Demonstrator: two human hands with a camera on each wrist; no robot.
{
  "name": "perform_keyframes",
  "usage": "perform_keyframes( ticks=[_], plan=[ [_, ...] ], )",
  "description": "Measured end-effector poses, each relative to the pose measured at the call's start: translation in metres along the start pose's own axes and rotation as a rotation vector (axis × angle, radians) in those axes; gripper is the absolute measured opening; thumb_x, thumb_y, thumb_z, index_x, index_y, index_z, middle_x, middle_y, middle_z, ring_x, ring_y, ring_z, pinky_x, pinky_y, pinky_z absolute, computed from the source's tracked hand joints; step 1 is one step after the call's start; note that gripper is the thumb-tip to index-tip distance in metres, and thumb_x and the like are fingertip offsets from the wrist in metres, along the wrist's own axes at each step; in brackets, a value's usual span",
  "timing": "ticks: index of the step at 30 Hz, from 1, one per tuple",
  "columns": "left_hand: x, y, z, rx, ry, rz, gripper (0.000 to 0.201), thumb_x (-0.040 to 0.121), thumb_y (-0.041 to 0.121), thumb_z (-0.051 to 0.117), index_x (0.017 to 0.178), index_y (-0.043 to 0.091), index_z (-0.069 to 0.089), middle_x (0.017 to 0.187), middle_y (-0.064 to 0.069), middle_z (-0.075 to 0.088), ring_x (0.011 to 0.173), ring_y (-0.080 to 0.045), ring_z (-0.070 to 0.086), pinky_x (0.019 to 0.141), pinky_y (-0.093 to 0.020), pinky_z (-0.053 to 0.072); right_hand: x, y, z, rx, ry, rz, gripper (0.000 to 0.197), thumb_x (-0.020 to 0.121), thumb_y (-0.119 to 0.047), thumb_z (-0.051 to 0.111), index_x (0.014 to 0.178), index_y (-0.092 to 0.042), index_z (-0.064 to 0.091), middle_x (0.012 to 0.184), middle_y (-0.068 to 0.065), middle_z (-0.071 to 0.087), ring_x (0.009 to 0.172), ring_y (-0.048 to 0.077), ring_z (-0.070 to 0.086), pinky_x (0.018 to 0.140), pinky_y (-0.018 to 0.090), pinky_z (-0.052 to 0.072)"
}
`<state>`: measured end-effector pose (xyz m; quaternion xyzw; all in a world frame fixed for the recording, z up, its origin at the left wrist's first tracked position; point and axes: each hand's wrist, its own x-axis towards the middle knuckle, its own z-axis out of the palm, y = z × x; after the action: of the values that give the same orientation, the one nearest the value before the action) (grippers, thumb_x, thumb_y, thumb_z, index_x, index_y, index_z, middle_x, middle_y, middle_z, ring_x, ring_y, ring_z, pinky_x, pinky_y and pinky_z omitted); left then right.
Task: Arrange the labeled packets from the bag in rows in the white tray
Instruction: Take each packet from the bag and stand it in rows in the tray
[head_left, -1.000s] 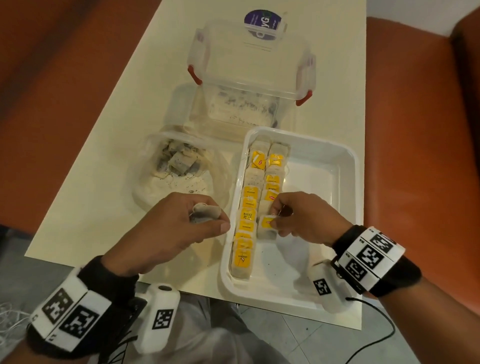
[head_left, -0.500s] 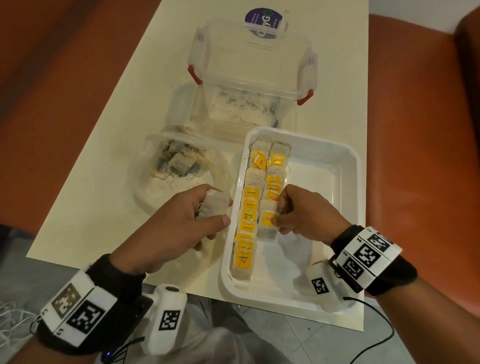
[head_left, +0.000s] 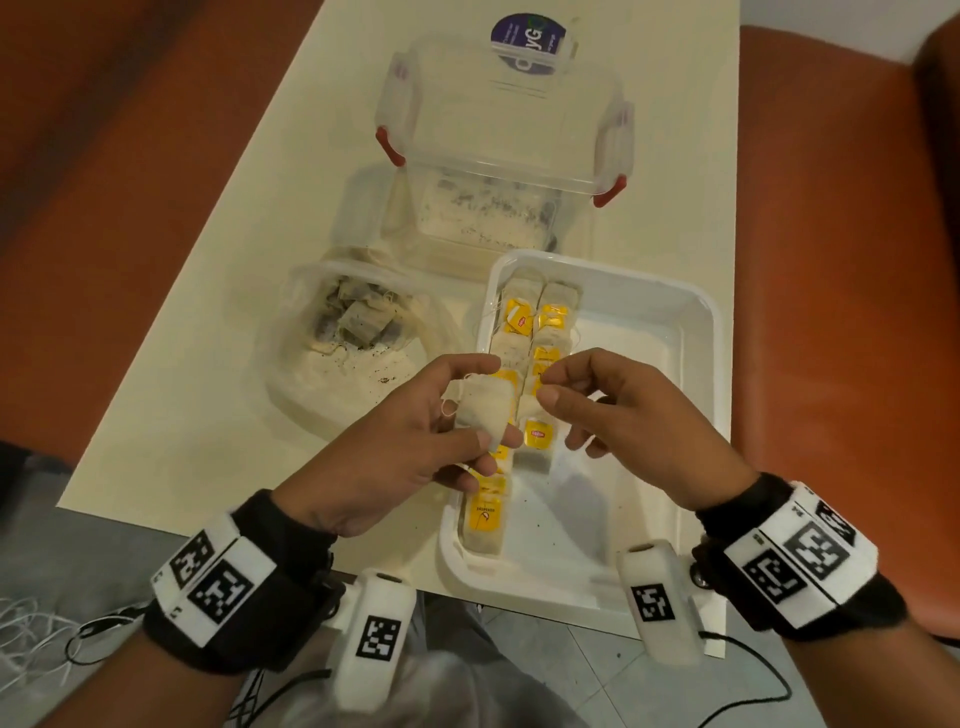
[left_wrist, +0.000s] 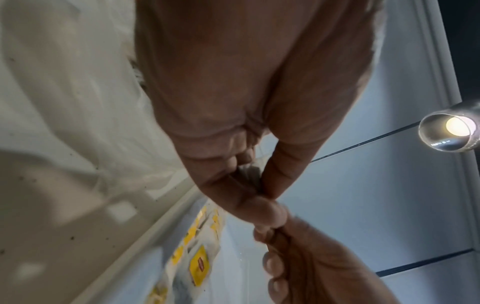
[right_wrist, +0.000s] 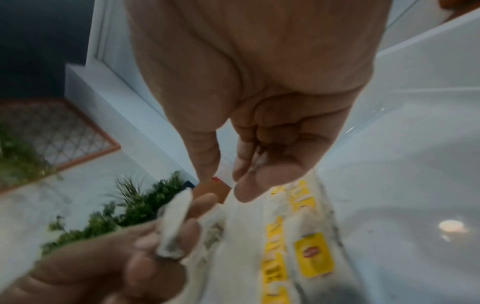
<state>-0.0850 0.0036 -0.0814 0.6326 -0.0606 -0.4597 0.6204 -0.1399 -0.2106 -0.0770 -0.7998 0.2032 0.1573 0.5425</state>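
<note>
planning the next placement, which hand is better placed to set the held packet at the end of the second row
Right. The right hand hangs free directly above the shorter second row in the white plastic tray, fingers reaching for the pale paper tea packet that the left hand grips.

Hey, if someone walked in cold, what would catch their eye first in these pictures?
Probably the yellow-tagged tea packets lined in two rows along the white tray's left side. Just above them, the left hand pinches a pale packet, and the right hand reaches toward it.
</note>
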Motion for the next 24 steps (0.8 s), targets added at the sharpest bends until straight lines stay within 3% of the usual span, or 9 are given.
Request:
perform_keyframes(
  ticks=[3, 5, 9, 13, 16, 19, 22, 24],
  plan=[
    [0.002, -0.001, 0.01, 0.061, 0.018, 0.046, 0.059, 0.094, -0.003, 0.058, 0.14, 0.032, 0.044, 0.09, -0.001, 0.075, 0.077, -0.016, 0.068, 0.071, -0.033, 0.059, -0.013, -0.016, 0.004, 0.124, -0.08, -0.052, 0.033, 0.082, -0.044, 0.07, 0.103, -0.02, 0.072, 0.069, -0.002, 0.066, 0.054, 0.01, 0.057, 0.053, 0.021, 0.045],
    [0.003, -0.001, 0.017, 0.118, 0.037, 0.082, 0.064, 0.094, -0.001, 0.06, 0.144, 0.034, 0.039, 0.09, -0.001, 0.073, 0.08, -0.018, 0.071, 0.071, -0.033, 0.06, -0.016, -0.02, 0.005, 0.181, -0.119, -0.061, 0.031, 0.084, -0.04, 0.069, 0.106, -0.019, 0.072, 0.071, 0.006, 0.069, 0.054, 0.011, 0.056, 0.053, 0.022, 0.045],
    [0.006, -0.003, 0.027, 0.169, 0.019, 0.121, 0.071, 0.094, 0.003, 0.061, 0.149, 0.037, 0.032, 0.097, -0.003, 0.072, 0.087, -0.02, 0.073, 0.071, -0.03, 0.058, -0.019, -0.021, 0.003, 0.165, -0.141, -0.085, 0.021, 0.087, -0.029, 0.072, 0.102, -0.014, 0.071, 0.072, 0.003, 0.068, 0.058, 0.012, 0.058, 0.057, 0.024, 0.048],
    [0.005, -0.003, 0.028, 0.092, -0.059, 0.107, 0.073, 0.088, 0.01, 0.07, 0.147, 0.036, 0.038, 0.115, -0.003, 0.07, 0.103, -0.029, 0.068, 0.085, -0.037, 0.059, -0.025, -0.019, -0.005, 0.175, -0.1, -0.088, 0.039, 0.074, -0.043, 0.075, 0.086, -0.006, 0.069, 0.072, 0.006, 0.069, 0.062, 0.014, 0.062, 0.061, 0.027, 0.052],
    [0.002, -0.001, 0.024, -0.036, -0.104, 0.058, 0.06, 0.082, 0.022, 0.07, 0.14, 0.028, 0.053, 0.117, -0.003, 0.065, 0.105, -0.021, 0.068, 0.092, -0.04, 0.057, -0.029, -0.016, -0.011, 0.124, -0.125, -0.115, 0.022, 0.079, -0.022, 0.08, 0.083, -0.005, 0.066, 0.068, 0.006, 0.065, 0.062, 0.015, 0.061, 0.06, 0.025, 0.052],
    [0.002, -0.002, 0.021, -0.08, -0.124, 0.034, 0.048, 0.083, 0.023, 0.069, 0.131, 0.022, 0.063, 0.12, -0.021, 0.06, 0.104, -0.02, 0.067, 0.088, -0.035, 0.057, -0.029, -0.011, -0.016, 0.135, -0.164, -0.102, 0.018, 0.081, 0.0, 0.077, 0.086, -0.01, 0.064, 0.069, 0.001, 0.062, 0.061, 0.013, 0.061, 0.058, 0.025, 0.052],
    [0.002, -0.005, 0.022, 0.018, -0.151, 0.033, 0.038, 0.084, 0.022, 0.07, 0.122, 0.02, 0.069, 0.119, -0.019, 0.066, 0.102, -0.024, 0.068, 0.084, -0.033, 0.057, -0.029, -0.009, -0.018, 0.152, -0.183, -0.088, 0.028, 0.08, 0.004, 0.077, 0.097, -0.015, 0.065, 0.076, 0.006, 0.067, 0.065, 0.016, 0.062, 0.06, 0.029, 0.054],
    [0.003, -0.006, 0.025, 0.112, -0.148, 0.04, 0.025, 0.087, 0.018, 0.073, 0.112, 0.019, 0.073, 0.107, -0.013, 0.071, 0.09, -0.017, 0.067, 0.077, -0.029, 0.056, -0.029, -0.008, -0.017, 0.159, -0.187, -0.071, 0.033, 0.079, 0.002, 0.078, 0.103, -0.017, 0.066, 0.077, 0.007, 0.069, 0.067, 0.018, 0.062, 0.061, 0.029, 0.054]
  ],
)
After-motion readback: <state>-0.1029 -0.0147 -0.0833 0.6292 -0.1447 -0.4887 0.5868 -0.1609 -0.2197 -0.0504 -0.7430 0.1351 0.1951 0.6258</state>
